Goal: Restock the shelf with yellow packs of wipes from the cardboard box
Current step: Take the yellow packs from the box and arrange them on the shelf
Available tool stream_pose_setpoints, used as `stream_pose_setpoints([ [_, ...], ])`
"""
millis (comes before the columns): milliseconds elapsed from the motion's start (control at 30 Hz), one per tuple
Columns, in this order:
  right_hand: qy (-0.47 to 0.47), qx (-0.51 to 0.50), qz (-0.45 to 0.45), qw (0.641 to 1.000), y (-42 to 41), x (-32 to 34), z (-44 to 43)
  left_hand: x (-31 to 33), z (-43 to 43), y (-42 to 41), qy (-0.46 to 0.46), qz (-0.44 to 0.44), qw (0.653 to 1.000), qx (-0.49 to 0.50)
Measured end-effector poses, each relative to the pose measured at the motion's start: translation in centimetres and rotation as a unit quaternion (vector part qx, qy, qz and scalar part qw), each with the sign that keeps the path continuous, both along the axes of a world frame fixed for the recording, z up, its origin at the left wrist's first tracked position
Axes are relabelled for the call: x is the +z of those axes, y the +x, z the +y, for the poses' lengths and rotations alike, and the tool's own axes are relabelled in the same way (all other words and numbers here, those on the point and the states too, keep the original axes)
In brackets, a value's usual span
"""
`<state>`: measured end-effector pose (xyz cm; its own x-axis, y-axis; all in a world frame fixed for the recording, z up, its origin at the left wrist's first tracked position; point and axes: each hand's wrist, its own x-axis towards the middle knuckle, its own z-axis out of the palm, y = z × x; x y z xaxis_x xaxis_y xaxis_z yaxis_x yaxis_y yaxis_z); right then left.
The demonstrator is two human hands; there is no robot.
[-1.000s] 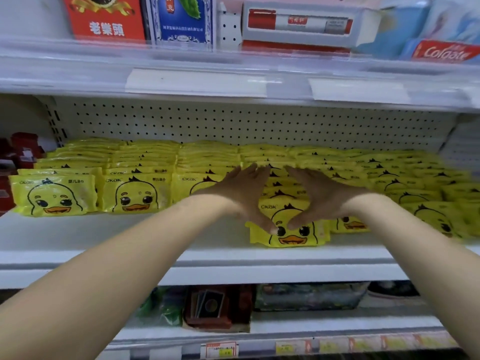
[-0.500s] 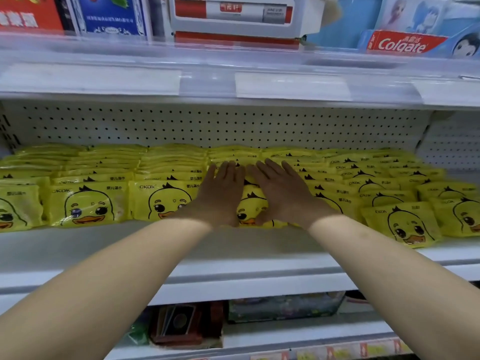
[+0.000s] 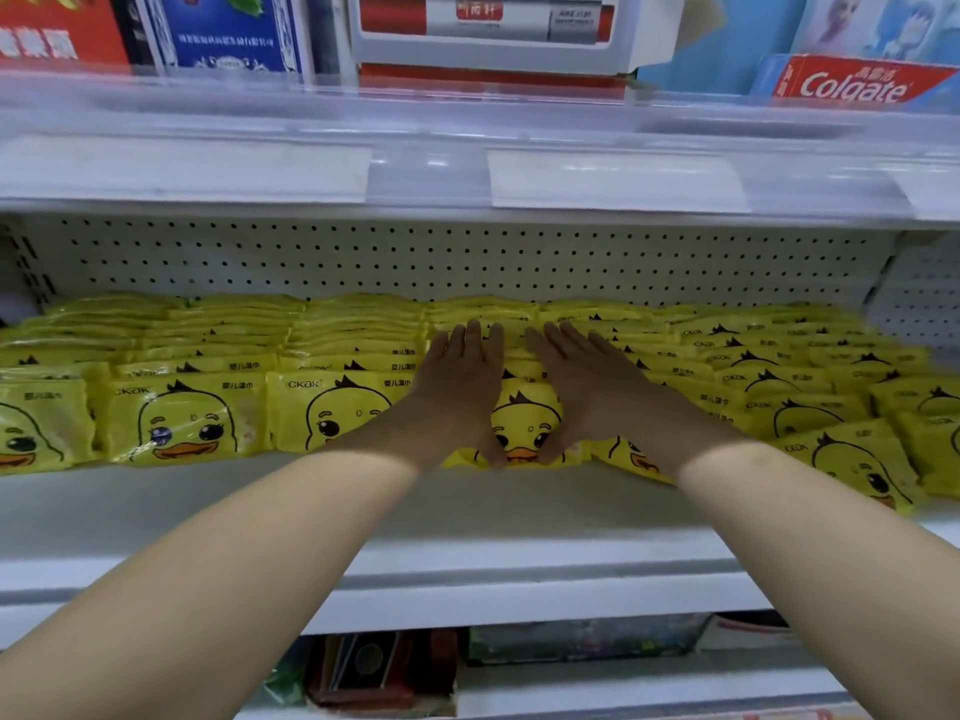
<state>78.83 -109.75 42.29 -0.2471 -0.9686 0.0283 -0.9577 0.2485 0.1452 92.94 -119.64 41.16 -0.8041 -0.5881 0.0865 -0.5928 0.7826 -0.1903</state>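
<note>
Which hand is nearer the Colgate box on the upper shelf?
Right. The right hand rests on the yellow packs below and left of the Colgate box; the left hand rests beside it, farther left.

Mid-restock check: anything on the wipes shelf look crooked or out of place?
Yes. The front pack at far right sits turned, its corner nearer the shelf edge than the straight left rows. The pack beside the right hand also slants; the right hand partly covers it. Nothing looks torn or spilled.
</note>
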Motion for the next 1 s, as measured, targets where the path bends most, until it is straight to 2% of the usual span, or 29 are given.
stream_pose_setpoints([
  [367,0.003,0.005,0.030,1.000,-0.2,0.4,-2.5,-0.3,-2.5,-0.9,-0.011,0.017,1.000,0.018],
  [533,0.009,0.009,0.015,1.000,-0.6,0.3,-3.2,-0.2,-2.9,-1.3,-0.005,0.021,0.999,0.033],
  [667,0.023,0.005,-0.032,0.999,-0.6,0.2,-2.9,-0.3,-2.6,-1.1,-0.002,0.019,0.999,0.035],
  [1000,-0.008,-0.010,-0.006,1.000,0.3,-0.6,-2.7,1.5,-2.5,-0.8,0.044,-0.078,0.995,0.034],
])
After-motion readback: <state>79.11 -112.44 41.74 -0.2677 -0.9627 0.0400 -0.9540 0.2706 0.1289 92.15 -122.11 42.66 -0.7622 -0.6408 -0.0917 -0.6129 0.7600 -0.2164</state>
